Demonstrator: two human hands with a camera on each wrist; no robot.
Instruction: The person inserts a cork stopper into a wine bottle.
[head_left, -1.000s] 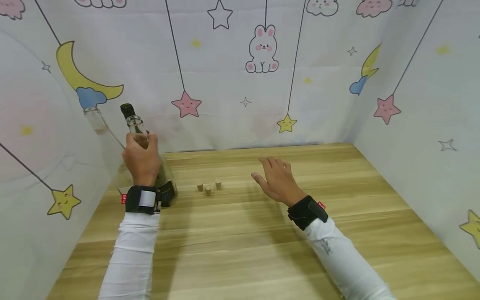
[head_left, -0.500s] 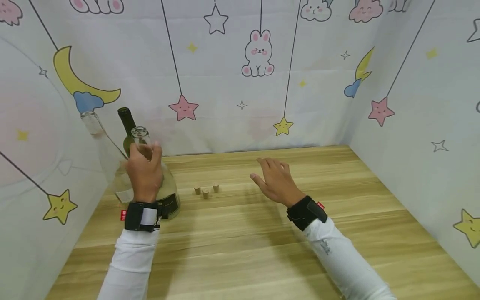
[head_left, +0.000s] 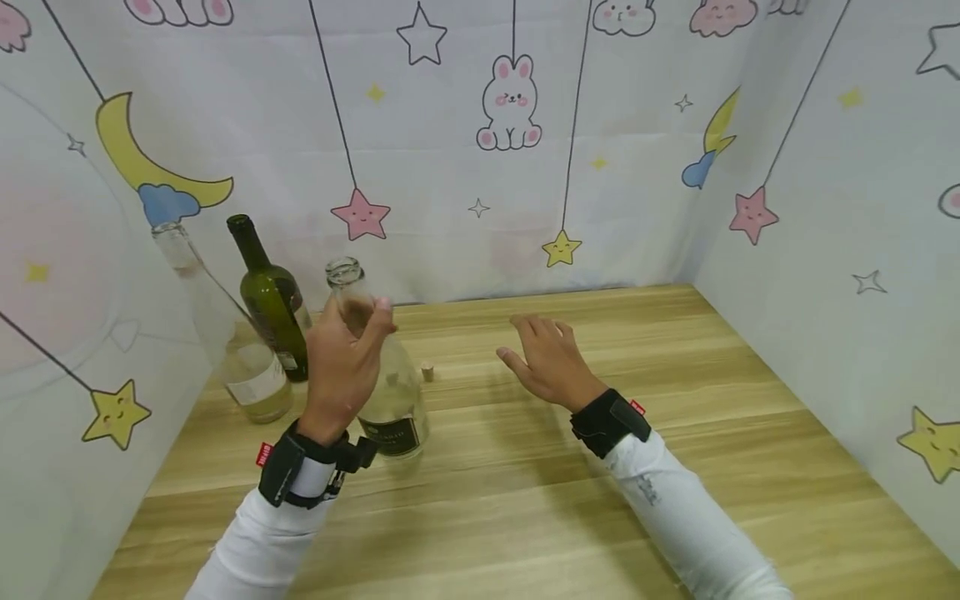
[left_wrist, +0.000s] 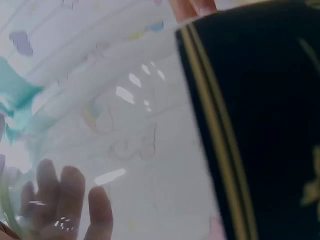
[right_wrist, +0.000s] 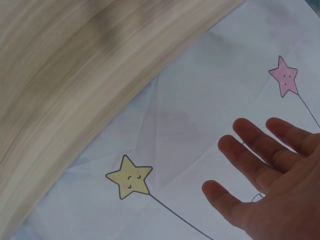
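Left hand (head_left: 341,371) gripping clear bottle (head_left: 397,387), contents unclear

Two clear bottles (head_left: 397,387) and one green bottle (head_left: 272,304), three in all. One small cork (head_left: 427,372) in plain sight. One wooden table (head_left: 510,508). Two black wrist straps (head_left: 611,421) and two white sleeves (head_left: 678,500). Printed on the cloth walls (head_left: 442,167), in the head view: two pink stars (head_left: 362,214), three five-pointed yellow stars (head_left: 561,248), one whole rabbit (head_left: 510,104).
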